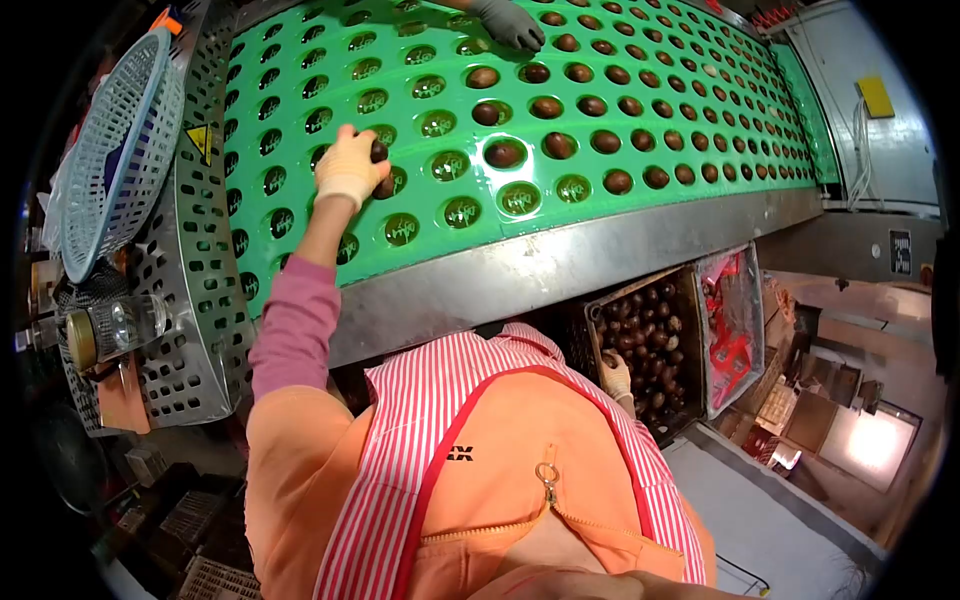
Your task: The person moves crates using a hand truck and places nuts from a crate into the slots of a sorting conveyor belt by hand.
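My left hand, in a pale glove with bare fingertips, is over the left part of a green tray sheet with round cups. Its fingers close on a dark round fruit; another dark fruit lies just under the hand at a cup. My right hand, gloved too, reaches into a crate of dark round fruits at the lower right. Its fingers are bent against the fruits, and what they hold is hidden. Rows of fruits sit in the cups from the middle to the right.
A co-worker's grey-gloved hand is over the sheet's far edge. A metal ledge runs along the near side. At the left stand a perforated metal guard and a light blue basket. A bin with red items adjoins the crate.
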`<state>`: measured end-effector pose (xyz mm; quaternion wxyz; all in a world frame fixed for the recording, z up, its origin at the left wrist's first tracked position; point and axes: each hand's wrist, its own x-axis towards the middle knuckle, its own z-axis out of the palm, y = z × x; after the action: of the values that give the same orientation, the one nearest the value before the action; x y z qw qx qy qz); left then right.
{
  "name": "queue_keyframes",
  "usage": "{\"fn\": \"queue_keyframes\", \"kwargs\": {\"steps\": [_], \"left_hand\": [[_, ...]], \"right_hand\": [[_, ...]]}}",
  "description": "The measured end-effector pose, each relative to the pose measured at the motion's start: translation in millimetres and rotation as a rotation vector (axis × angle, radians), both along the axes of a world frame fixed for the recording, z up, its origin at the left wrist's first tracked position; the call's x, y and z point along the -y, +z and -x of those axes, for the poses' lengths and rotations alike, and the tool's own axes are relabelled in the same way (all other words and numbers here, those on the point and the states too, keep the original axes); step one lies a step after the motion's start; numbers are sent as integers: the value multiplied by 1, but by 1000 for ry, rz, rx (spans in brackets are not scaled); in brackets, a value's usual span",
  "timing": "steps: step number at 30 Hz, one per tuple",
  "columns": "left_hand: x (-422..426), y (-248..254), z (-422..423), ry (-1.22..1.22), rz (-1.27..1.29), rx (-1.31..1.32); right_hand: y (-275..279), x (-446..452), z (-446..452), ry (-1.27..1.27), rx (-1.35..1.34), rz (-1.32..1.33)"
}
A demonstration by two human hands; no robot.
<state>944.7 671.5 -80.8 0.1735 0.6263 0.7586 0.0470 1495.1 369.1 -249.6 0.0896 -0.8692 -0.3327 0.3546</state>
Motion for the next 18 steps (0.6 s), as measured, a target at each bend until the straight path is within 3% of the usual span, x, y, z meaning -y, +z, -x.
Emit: {"fn": "queue_keyframes", "kwargs": {"steps": [3, 5, 6, 8, 9, 11, 12, 15, 16, 17, 18], "left_hand": [[-35, -17, 17, -168, 36, -97], [-56, 1, 20, -228, 0, -173], [-66, 13, 19, -223, 44, -209], [-87, -25, 40, -374, -223, -230], [-98, -46, 46, -449, -363, -238], [-110, -65, 42, -348, -216, -84], [-111, -69, 42, -318, -208, -36], [-104, -85, 45, -141, -355, 159], [-97, -86, 48, -65, -400, 249], [-90, -86, 51, 13, -446, 337], [-79, -82, 55, 41, -514, 368]], "right_hand": [[-1, 0, -3, -136, -123, -106], [4, 0, -13, -222, 8, -303], [45, -23, 16, -327, 5, -425], [60, -54, 6, -151, 251, -470], [104, -88, 36, -64, 255, -460], [136, -148, 81, 98, 396, -698], [148, -180, 104, 85, 100, -763], [204, -268, 218, 507, -45, -802], [200, -297, 246, 655, -145, -695], [202, -321, 277, 896, -109, -756], [190, -341, 304, 954, -166, -734]]}}
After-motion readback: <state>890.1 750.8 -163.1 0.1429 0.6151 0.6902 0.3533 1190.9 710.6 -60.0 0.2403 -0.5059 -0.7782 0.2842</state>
